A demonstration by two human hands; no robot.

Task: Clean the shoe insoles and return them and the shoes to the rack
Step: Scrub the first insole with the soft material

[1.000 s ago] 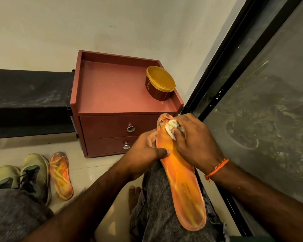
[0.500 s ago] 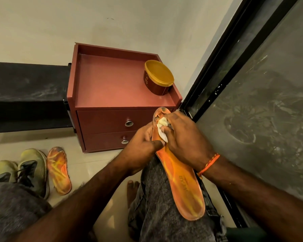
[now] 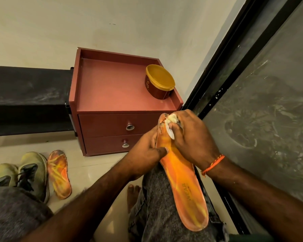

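Head view: insole (image 3: 180,179) lengthwise along thigh, toe toward cabinet (image 3: 112,88); left hand (image 3: 145,156) gripping it, right hand (image 3: 194,137) clenching cloth (image 3: 171,119).

Warm, dim indoor light gives everything a yellowish cast. The small reddish-brown two-drawer cabinet (image 3: 122,109) is the best-lit thing; its round metal knobs (image 3: 130,127) carry small bright glints. Left of the cabinet the dark ledge (image 3: 28,95) falls into murky shadow. Right of it the dark glass pane (image 3: 262,123) shows faint, smeary reflections. Straight lines bow toward the edges from the wide lens, and the near forearms look soft.
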